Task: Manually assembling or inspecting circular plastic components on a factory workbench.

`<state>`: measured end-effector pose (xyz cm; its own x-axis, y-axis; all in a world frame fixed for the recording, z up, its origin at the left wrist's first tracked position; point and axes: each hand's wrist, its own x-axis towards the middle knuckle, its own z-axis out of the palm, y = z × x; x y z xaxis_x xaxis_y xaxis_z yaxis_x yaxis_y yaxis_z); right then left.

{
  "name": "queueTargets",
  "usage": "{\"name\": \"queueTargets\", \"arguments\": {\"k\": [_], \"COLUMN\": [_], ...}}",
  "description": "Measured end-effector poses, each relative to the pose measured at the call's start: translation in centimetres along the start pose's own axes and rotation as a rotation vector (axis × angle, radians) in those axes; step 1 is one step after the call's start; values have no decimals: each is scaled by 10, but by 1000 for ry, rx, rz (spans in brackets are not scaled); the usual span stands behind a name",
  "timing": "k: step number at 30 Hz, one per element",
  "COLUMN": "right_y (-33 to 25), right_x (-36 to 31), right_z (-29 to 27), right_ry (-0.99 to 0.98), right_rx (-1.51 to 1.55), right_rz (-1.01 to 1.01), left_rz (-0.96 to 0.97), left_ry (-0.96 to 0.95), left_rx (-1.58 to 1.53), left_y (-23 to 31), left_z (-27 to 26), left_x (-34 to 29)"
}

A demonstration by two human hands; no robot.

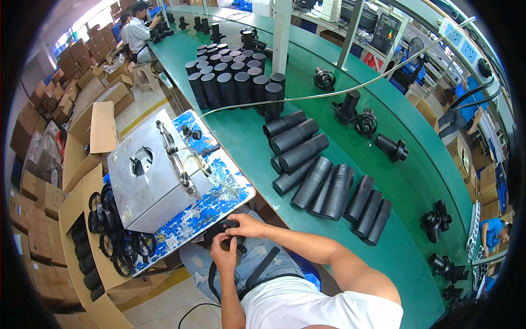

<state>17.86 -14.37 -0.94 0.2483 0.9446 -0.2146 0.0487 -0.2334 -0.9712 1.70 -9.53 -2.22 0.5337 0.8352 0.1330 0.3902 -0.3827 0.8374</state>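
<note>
- Bkgd: workshop, brown cartons (38, 203) piled down the far L; long green bench (241, 129) curves from top ctr to lower R.
- Lower L: open carton (123, 285) w/ dark tubes inside; black spoked rings (112, 222) bunched btwn it & metal box.
- Upper L: co-worker (137, 35), white top, at far end of bench.
- L of ctr: grey metal box (156, 205), round opening in top, clamp bar (174, 153) along its R side; sits on worn blue/white board (219, 192).
- Ctr, above lap: L hand (223, 252), fingers bent in, closed on near side of black part (228, 223).
- Same spot: R hand (246, 226), thumb & fingers clamped on same part from the R; hands nearly together, part mostly hidden btwn them. It's over the jeans (260, 268), just off board's near edge.
- Bench, ctr: upright black tubes (242, 85) packed in rows; nearer, textured tubes (312, 181) lying side by side, some stacked.
- R: black fittings (390, 147) spaced along darker green strip.
- Far R: white power strip (463, 44) up top; ppl in blue (490, 233) beyond bench.
</note>
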Motion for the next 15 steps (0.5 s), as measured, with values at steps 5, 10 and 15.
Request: {"name": "queueTargets", "arguments": {"k": [5, 10, 15], "right_y": [-3, -6, -5], "right_x": [0, 0, 0], "right_z": [2, 6, 5], "right_ry": [-145, -196, -219], "right_rx": [367, 179, 175], "right_rz": [181, 109, 89], "left_rz": [-482, -528, -593], "left_ry": [-108, -117, -103], "left_rx": [-868, -1000, -1048], "left_y": [-33, -56, -47], "left_z": [-1, -3, -4], "left_x": [1, -2, 0]}}
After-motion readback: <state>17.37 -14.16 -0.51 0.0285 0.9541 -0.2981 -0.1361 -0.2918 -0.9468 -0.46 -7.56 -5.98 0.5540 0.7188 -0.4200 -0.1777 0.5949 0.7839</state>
